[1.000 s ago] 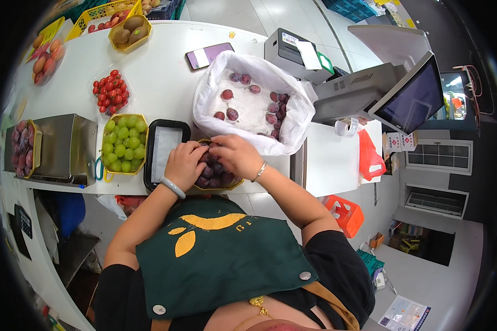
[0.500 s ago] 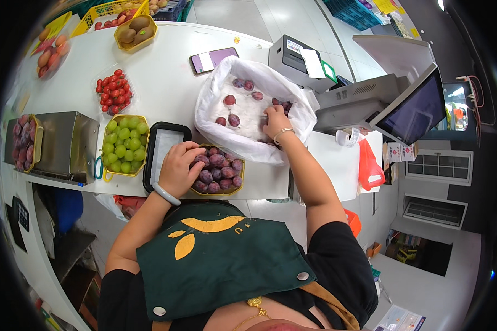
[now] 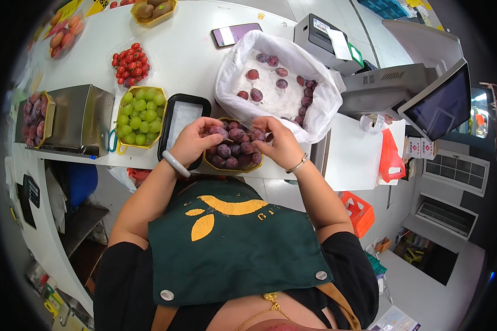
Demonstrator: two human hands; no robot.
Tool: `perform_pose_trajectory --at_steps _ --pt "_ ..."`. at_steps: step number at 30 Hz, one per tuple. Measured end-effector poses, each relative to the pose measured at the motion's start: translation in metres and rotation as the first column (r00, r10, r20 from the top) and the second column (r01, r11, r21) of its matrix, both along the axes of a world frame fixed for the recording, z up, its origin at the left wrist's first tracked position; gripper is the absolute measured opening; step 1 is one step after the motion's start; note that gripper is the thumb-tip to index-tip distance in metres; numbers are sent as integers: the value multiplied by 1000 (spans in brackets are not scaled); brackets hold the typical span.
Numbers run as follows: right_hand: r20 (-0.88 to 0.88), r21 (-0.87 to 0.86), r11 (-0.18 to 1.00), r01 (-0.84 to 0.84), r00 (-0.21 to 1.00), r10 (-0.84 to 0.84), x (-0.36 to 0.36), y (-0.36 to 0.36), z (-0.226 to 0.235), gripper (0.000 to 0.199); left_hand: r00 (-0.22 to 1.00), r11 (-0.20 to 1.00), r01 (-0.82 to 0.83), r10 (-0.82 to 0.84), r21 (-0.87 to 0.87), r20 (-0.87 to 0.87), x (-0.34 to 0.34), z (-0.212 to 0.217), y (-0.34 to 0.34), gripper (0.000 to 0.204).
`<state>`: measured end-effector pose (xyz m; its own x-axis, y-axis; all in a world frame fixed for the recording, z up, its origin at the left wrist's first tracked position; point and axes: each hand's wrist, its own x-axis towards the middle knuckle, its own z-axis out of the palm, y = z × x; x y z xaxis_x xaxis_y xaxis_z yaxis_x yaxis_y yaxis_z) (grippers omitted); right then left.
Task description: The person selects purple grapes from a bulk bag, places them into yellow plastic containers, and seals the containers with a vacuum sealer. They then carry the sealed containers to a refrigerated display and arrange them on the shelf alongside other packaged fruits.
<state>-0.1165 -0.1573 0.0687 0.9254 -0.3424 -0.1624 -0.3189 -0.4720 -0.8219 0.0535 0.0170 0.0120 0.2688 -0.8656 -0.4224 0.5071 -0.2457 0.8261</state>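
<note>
The two hands are apart from each other, one at each side of a yellow tray which is full of dark purple plums, a little above the middle of the frame. The left hand has its thumb and fingertips at a plum on the upper left part of the heap; the right hand bends its fingers and thumb around another plum at the upper right part. For both hands, I cannot tell if the plum is gripped firmly or only touched. On the left wrist there is a pale bangle, and on the right wrist a thin bracelet. Just beside the left hand is a black tray, partly covered by this hand. Above and to the right of the plum tray, a box with white lining contains more plums, some scattered and others gathered along its right side. To the left of the black tray stands a tray of green grapes, and above it are red cherry tomatoes in a clear container. A phone lies on the white counter, near the upper edge of the lined box.
</note>
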Motion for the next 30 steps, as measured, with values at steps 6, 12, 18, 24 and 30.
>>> perform_pose_trajectory --at_steps 6,12,18,24,30 --pt "230 -348 933 94 973 -12 -7 42 -42 39 867 994 52 -92 95 490 -14 -4 17 36" --pt "380 -358 914 190 924 -43 -10 58 -62 31 775 1000 23 -19 1 631 -19 1 30 31" --pt "320 -480 846 231 944 -76 -16 56 -70 26 429 962 256 -28 -92 903 -27 -6 34 33" --pt "418 -488 823 292 906 -74 -18 56 -75 24 216 888 408 132 -213 967 -37 -22 17 34" --pt "466 -450 778 438 858 -214 -31 14 -48 17 -30 894 410 213 -183 977 -49 -29 5 28"
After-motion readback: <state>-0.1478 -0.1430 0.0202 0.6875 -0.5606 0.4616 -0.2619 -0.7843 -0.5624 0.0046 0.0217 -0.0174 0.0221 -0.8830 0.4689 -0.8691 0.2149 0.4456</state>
